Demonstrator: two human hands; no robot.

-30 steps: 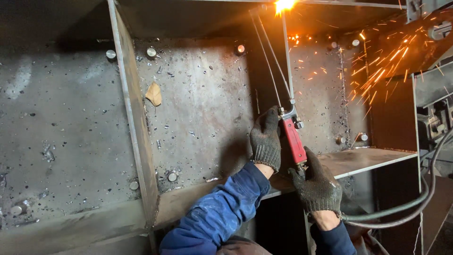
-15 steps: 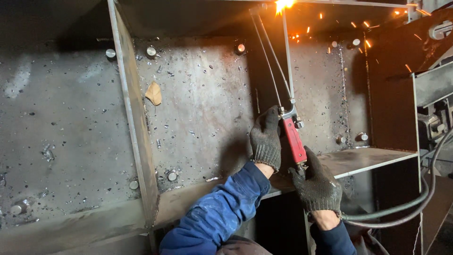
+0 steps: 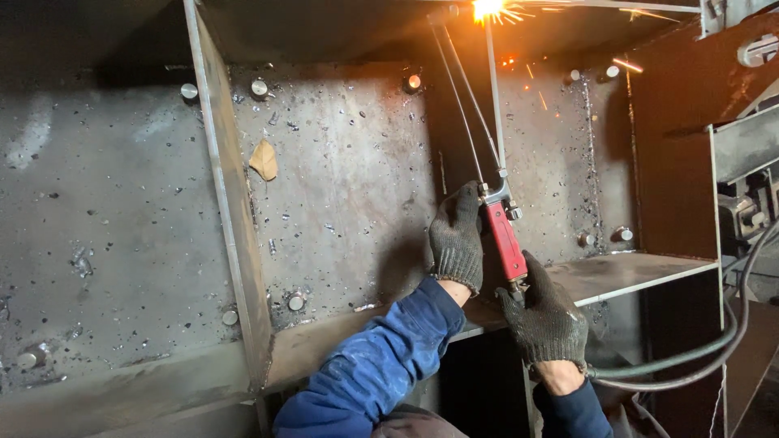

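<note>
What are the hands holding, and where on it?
Both hands grip one long-tubed cutting torch with a red handle: left hand at the handle's upper end, right hand at its lower end by the hoses.

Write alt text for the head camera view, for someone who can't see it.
Two gloved hands, left and right, hold a red-handled cutting torch whose long tubes reach up to a bright flame throwing sparks at the top of a steel structure. Hoses trail off right.
</note>
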